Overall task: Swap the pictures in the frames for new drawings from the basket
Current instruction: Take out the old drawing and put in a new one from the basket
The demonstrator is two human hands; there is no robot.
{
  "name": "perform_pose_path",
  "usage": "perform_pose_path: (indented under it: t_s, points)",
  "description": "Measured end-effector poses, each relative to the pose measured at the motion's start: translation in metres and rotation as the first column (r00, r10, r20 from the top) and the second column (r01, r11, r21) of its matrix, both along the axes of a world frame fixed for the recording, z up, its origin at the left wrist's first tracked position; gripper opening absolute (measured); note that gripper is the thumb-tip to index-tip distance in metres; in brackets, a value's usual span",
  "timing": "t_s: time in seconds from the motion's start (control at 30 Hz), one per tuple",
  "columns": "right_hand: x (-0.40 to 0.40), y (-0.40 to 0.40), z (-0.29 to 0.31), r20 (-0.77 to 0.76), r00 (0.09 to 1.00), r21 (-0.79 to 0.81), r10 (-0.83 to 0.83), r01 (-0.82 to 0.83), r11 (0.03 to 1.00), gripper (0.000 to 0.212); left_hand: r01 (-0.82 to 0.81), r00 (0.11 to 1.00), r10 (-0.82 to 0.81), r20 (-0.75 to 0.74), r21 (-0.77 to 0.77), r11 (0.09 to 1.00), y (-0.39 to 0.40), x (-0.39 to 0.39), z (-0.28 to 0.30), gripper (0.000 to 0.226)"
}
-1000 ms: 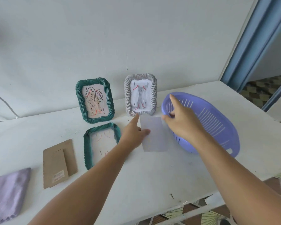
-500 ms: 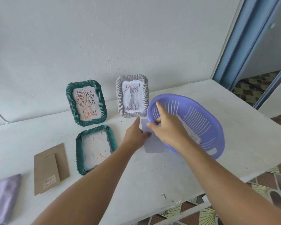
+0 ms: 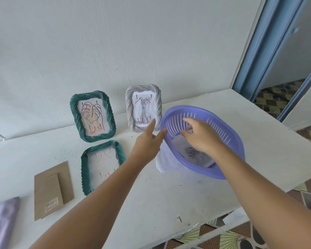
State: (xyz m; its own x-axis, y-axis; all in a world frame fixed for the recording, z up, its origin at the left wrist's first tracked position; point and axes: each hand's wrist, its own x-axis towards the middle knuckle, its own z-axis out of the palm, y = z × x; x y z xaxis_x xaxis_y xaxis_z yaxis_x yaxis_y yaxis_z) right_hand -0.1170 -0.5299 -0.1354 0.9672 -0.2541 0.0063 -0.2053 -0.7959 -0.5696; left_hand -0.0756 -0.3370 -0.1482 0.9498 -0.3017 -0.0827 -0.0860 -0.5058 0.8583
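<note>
Under the right hand (image 3: 203,139), basket drawings (image 3: 190,151)

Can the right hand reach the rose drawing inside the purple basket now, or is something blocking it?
Probably yes. The right hand is open, already inside the purple basket, just above the rose drawing. The drawing lies face up on top, with nothing over it.

No text can be read. A small printed label (image 3: 52,205) is seen on the cardboard backing (image 3: 52,189), left of the flat-lying green frame (image 3: 102,165), but its print is too blurred to be made out.
</note>
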Motion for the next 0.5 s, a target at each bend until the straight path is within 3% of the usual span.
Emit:
perform_pose_path:
  t_s: [0.13,0.27,0.5]
  points:
    - [-0.001,-0.022,-0.009,-0.16,0.987,-0.172,0.009,-0.037,0.984,0.062,0.065,0.997,-0.066,-0.036,-0.022,0.998,-0.009,-0.005,0.001,0.079]
    - [-0.002,-0.025,-0.018,-0.291,0.957,-0.247,-0.008,-0.067,0.967,0.064,0.045,0.995,-0.053,-0.084,-0.088,0.995,-0.009,-0.006,0.001,0.08]
    - [0.001,-0.024,-0.018,-0.243,0.968,-0.282,-0.058,-0.013,0.959,0.059,0.03,0.993,-0.042,-0.115,-0.111,0.993,-0.004,-0.006,-0.005,0.081]
